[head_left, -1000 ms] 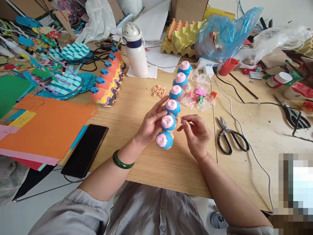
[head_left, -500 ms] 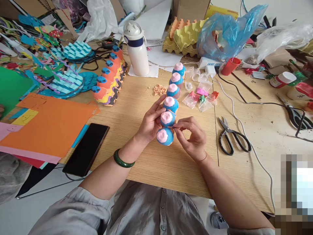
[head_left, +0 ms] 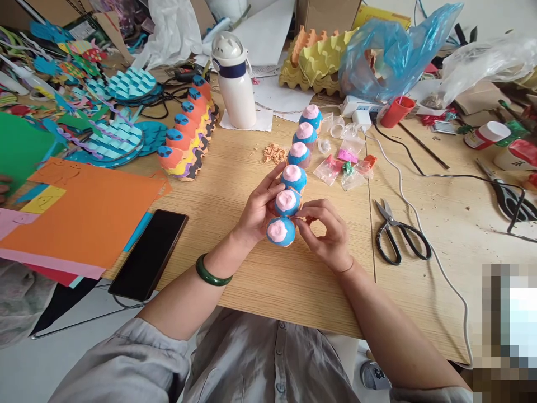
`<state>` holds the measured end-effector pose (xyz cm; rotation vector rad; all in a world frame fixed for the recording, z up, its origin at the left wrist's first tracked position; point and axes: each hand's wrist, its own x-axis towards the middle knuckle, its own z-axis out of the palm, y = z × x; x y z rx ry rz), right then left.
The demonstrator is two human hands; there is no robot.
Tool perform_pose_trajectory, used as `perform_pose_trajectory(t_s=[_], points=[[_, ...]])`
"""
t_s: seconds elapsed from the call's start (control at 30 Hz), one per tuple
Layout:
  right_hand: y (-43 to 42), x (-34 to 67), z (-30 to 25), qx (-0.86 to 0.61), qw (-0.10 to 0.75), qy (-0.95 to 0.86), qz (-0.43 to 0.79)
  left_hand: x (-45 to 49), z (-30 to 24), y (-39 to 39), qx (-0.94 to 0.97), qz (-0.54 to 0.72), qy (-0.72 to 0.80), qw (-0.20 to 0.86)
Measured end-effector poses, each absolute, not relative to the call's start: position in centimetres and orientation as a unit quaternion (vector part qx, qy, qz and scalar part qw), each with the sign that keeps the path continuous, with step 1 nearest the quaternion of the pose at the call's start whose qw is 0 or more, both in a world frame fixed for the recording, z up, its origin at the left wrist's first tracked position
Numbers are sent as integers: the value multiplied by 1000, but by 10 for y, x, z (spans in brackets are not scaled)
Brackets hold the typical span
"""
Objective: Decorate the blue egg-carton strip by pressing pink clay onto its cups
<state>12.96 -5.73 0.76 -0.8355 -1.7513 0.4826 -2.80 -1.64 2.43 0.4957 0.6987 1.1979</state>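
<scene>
A strip of egg carton point(head_left: 292, 178) runs away from me, its row of cups covered in blue with pink caps. My left hand point(head_left: 260, 210) grips its left side near the close end, thumb on top. On the opposite side, the fingertips of my right hand point(head_left: 329, 232) are pinched together against the edge, at the gap between the two nearest cups. Whatever lies between those fingertips is too small to make out. Past the strip are orange crumbs point(head_left: 274, 153) and small plastic bags point(head_left: 328, 169) with bits of coloured clay.
Black-handled scissors point(head_left: 396, 229) lie to the right, near a white cable point(head_left: 405, 204). A phone point(head_left: 147, 254) and orange paper point(head_left: 88, 218) are on the left. Behind stand a painted egg-carton strip point(head_left: 188, 134) and a white bottle point(head_left: 237, 98). Another person's hand point(head_left: 4, 187) shows at the left edge.
The strip's near end has shifted slightly up and left, and its far end slightly right. My right hand has moved a little left with it. Another person's fingers have appeared further at the left edge.
</scene>
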Motion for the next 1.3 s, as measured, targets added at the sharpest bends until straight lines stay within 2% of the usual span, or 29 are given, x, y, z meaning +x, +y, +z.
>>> perform_pose_trajectory(t_s=[0.17,0.3,0.4,0.57,0.97,1.3], points=[[-56,134,8,-422,572,-599,368,-32,25,-14,194,520,333,762],[-51,133,9,-398,505,-526,557,-32,23,-14,214,533,341,744],[-49,130,8,-368,485,-490,624,-30,23,-15,236,554,322,731],[-50,129,6,-341,487,-468,654,-26,22,-18,235,554,299,741],[-48,135,7,-294,506,-496,641,-28,24,-19,227,512,296,774],[-47,135,7,-332,451,-411,720,-29,25,-19,222,525,327,754]])
